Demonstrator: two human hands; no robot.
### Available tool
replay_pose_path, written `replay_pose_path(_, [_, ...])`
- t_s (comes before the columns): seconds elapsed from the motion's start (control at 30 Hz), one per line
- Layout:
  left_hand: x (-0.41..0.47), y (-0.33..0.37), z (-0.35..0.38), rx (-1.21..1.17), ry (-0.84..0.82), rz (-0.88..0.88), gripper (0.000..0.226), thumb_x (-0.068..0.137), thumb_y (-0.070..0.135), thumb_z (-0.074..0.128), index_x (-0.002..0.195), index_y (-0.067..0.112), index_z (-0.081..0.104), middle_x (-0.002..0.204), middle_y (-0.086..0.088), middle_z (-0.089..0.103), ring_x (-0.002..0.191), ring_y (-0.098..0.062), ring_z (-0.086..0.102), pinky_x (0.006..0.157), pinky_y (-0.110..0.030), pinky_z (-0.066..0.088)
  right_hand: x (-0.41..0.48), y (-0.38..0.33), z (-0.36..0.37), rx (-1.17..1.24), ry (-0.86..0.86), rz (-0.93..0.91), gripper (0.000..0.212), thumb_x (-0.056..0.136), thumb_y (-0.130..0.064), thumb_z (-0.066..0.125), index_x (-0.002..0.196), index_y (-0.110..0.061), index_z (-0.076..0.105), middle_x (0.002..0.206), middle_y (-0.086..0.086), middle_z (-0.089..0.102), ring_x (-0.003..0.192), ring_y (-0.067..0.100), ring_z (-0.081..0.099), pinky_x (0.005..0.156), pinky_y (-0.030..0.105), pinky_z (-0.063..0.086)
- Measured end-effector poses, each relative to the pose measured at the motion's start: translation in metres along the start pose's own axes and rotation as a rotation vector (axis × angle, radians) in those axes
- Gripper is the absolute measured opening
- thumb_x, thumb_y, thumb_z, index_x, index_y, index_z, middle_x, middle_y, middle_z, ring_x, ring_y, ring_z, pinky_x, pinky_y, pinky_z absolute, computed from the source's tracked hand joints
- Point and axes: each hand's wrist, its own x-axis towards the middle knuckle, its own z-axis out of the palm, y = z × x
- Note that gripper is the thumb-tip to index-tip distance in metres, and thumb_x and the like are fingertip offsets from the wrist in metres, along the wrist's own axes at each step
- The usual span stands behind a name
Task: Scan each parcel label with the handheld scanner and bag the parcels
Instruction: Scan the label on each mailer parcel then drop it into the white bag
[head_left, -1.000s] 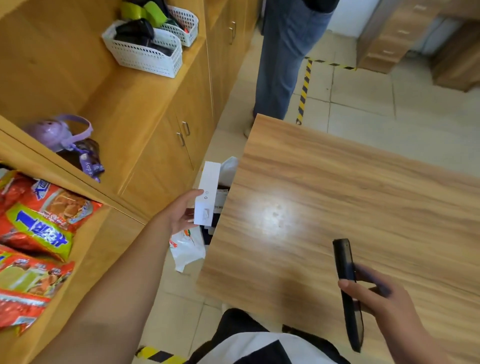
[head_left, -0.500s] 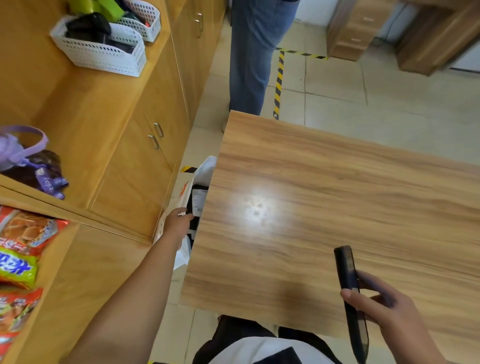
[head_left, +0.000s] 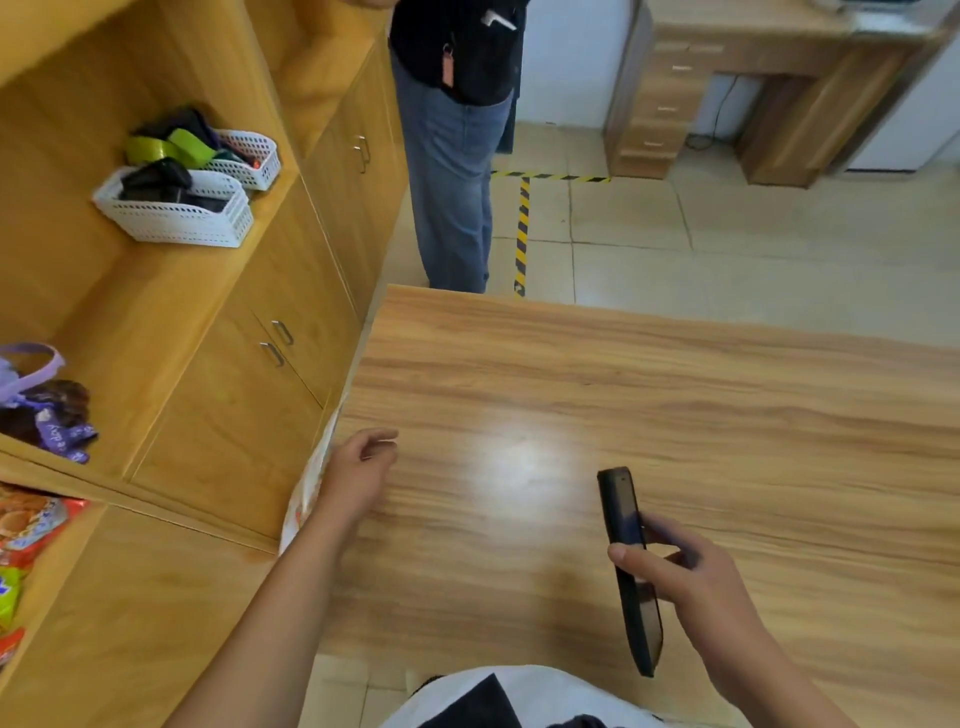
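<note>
Ideally, the empty, loosely curled left hand (head_left: 358, 470) lays any next parcel label-up on the wooden table (head_left: 675, 405), under the handheld scanner (head_left: 618, 512) gripped by the right hand (head_left: 701, 582).

Single head view, wide-angle, taken from above the table's (head_left: 675, 374) near edge, facing forward and steeply down; straight lines bend toward the frame edges. It sits close on the near part: left hand (head_left: 358, 475) at the table's left edge, right hand (head_left: 696, 577) with scanner (head_left: 618, 504) lower right. The upper frame reaches farther: cabinets (head_left: 234, 415) along the left, a standing person (head_left: 452, 182) beyond the far edge, a desk (head_left: 670, 78) top right.
</note>
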Motion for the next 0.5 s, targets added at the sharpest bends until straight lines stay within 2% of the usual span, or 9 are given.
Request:
replay_pose_path(0.1, [-0.031,0.03,0.055,-0.029,-0.097,0.019,0.02,0.092,0.012,0.064,0.099,0.029,0.073,0.104,-0.001,0.071,0.092,-0.015,0.064,0.084,-0.034,0.052,0.005,0.002,-0.043,0.045,-0.005,-0.031,0.044,0.043,-0.055,0.083,0.087,-0.047,0.078,0.087,-0.019,0.074,0.078,0.027,0.071,0.072,0.037,0.052])
replay_pose_path(0.2, [-0.068,0.059,0.117,-0.017,-0.193,0.052,0.021,0.093,0.008,0.062,0.1,0.026,0.072,0.106,-0.009,0.07,0.091,-0.019,0.06,0.082,-0.034,0.049,0.007,0.011,-0.092,0.107,0.019,-0.064,0.042,0.043,-0.055,0.085,0.085,-0.049,0.079,0.09,-0.019,0.073,0.082,0.028,0.071,0.075,0.039,0.054])
replay_pose_path(0.3, [-0.101,0.08,0.179,0.032,-0.297,0.076,0.021,0.093,0.009,0.062,0.102,0.026,0.072,0.109,-0.01,0.071,0.092,-0.016,0.063,0.082,-0.032,0.051,0.012,0.026,-0.144,0.148,0.032,-0.085,0.033,0.058,-0.041,0.091,0.083,-0.057,0.076,0.088,-0.02,0.074,0.08,0.02,0.073,0.074,0.038,0.058])
replay_pose_path(0.37, [-0.122,0.087,0.22,0.062,-0.361,0.07,0.022,0.093,0.009,0.062,0.103,0.026,0.072,0.109,-0.008,0.071,0.094,-0.015,0.065,0.084,-0.031,0.052,0.013,0.037,-0.18,0.175,0.039,-0.082,0.032,0.063,-0.037,0.092,0.086,-0.053,0.078,0.087,-0.017,0.075,0.081,0.017,0.074,0.067,0.033,0.06])
replay_pose_path(0.43, [-0.139,0.088,0.254,0.089,-0.418,0.055,0.022,0.093,0.01,0.063,0.104,0.026,0.073,0.109,-0.006,0.072,0.097,-0.017,0.067,0.085,-0.031,0.053,0.014,0.049,-0.211,0.203,0.076,-0.059,0.036,0.054,-0.046,0.089,0.089,-0.043,0.081,0.088,-0.011,0.074,0.079,0.012,0.073,0.064,0.031,0.058])
replay_pose_path(0.5, [-0.157,0.084,0.292,0.127,-0.474,0.036,0.02,0.093,0.012,0.063,0.103,0.026,0.073,0.109,-0.006,0.072,0.096,-0.017,0.068,0.083,-0.03,0.054,0.016,0.068,-0.249,0.227,0.133,-0.03,0.038,0.054,-0.046,0.089,0.09,-0.037,0.08,0.095,-0.009,0.071,0.078,0.008,0.073,0.065,0.031,0.055])
